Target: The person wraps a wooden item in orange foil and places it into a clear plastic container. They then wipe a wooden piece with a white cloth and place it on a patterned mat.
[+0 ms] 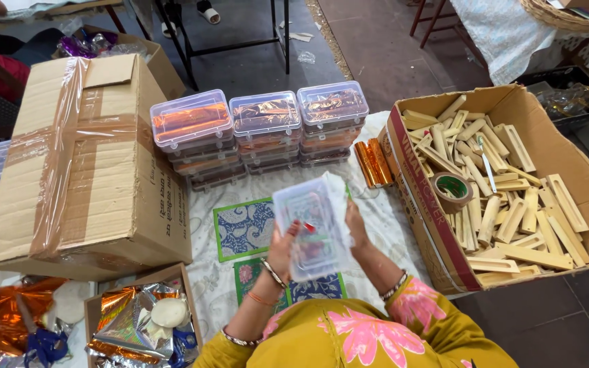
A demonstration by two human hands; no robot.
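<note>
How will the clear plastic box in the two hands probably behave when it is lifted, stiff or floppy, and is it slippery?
The clear plastic box keeps its flat shape between the left hand and right hand, so it is probably stiff. It looks thin-walled, so likely light. Its glossy surface could be slippery. Both hands grip its sides.

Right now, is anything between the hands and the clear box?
No. Both hands already grip the clear box: the left hand on its left side, the right hand on its right edge. Nothing visible sits between them and it.
</note>
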